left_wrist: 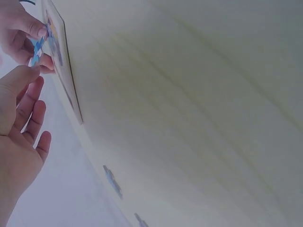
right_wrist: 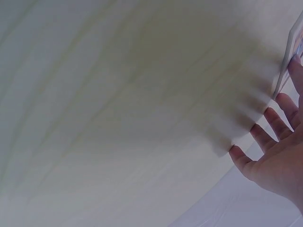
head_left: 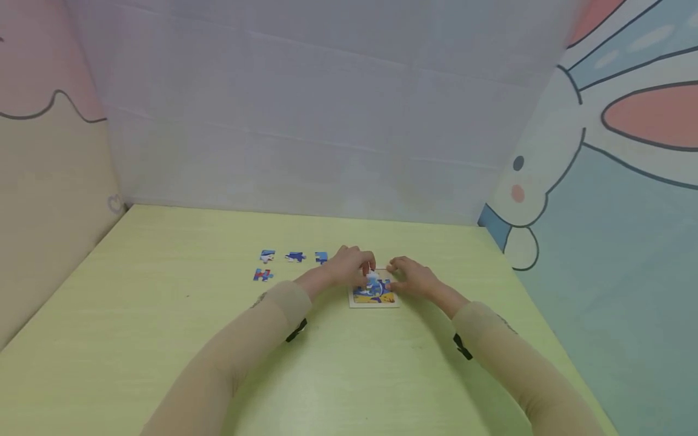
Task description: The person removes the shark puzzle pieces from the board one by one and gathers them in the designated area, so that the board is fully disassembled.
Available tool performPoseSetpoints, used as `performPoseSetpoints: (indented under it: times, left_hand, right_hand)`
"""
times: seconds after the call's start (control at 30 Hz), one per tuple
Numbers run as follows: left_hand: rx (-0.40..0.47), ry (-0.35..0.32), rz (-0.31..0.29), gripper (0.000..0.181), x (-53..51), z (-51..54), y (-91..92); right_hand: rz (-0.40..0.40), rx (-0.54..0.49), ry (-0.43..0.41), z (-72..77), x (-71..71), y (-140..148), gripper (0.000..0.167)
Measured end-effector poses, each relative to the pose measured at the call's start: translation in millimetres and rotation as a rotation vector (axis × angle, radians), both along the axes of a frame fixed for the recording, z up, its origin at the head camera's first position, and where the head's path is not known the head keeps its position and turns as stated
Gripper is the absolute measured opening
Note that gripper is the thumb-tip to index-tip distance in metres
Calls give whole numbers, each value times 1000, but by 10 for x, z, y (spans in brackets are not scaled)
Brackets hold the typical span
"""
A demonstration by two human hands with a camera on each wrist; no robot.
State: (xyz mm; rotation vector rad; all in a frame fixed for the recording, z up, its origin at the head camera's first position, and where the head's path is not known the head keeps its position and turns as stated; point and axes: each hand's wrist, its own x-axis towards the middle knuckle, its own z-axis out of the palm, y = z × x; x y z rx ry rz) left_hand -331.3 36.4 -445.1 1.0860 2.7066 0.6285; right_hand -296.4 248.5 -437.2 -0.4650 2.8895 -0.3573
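A small puzzle board (head_left: 374,304) with a pale frame lies on the table, its lower part filled with a blue and yellow picture. Over its upper left my left hand (head_left: 351,266) pinches a blue and white puzzle piece (left_wrist: 37,51) between thumb and forefinger; in the left wrist view the piece stands tilted above the board (left_wrist: 71,85). My right hand (head_left: 415,278) rests at the board's right edge, thumb on the board and fingers spread. The right wrist view shows those fingers (right_wrist: 270,135) touching the table beside the frame.
Left of the board lie several loose pieces: a blue one (head_left: 321,257), a dark blue one (head_left: 295,257), a blue and white one (head_left: 267,256) and a red and blue one (head_left: 263,275). Cloth-like walls with a rabbit drawing (head_left: 537,175) stand around the table (head_left: 327,387).
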Motion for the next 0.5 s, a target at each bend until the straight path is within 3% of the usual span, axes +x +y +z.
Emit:
performPoseSetpoints:
  times: [0.23, 0.5]
  left_hand:
    - [11, 68, 8, 27, 86, 152, -90]
    - [33, 55, 0, 24, 141, 287, -335]
  right_hand:
    - [2, -3, 3, -7, 0, 18, 53]
    - [8, -10, 5, -12, 3, 9, 52]
